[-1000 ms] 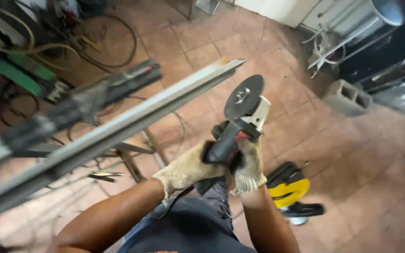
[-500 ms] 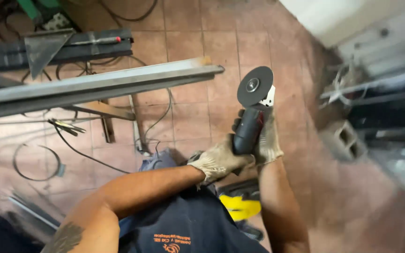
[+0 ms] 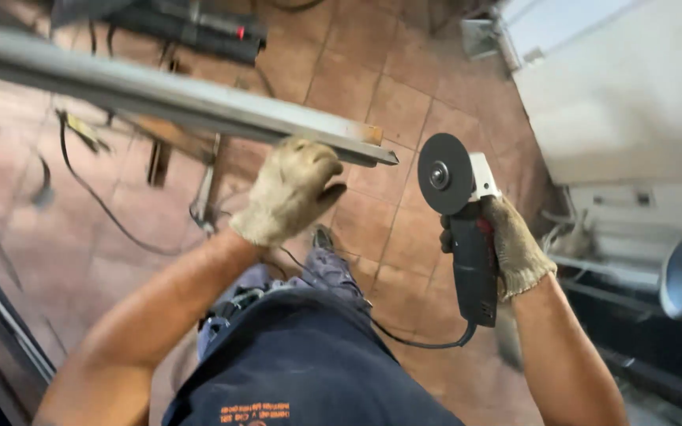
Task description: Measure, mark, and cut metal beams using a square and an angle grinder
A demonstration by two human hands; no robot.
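Note:
My right hand (image 3: 515,246), in a worn tan work glove, grips the black body of an angle grinder (image 3: 467,237). Its dark disc (image 3: 444,173) stands upright, just right of the end of a long grey metal bar (image 3: 183,99). The bar runs from the far left to its cut end near the middle. My left hand (image 3: 290,189), gloved too, reaches up to the bar close to that end, fingers curled against its underside. The grinder's black cord (image 3: 412,341) trails down past my trousers.
Terracotta floor tiles lie below. A metal stand (image 3: 199,170) props the bar. Black cables (image 3: 96,197) loop on the floor at left. Dark tools or clamps (image 3: 191,28) lie at top. A white cabinet (image 3: 617,95) and metal racks (image 3: 617,268) stand at right.
My left hand has let go of the grinder and moved up to the bar's end. My right hand alone now holds the grinder, brought closer to the bar end.

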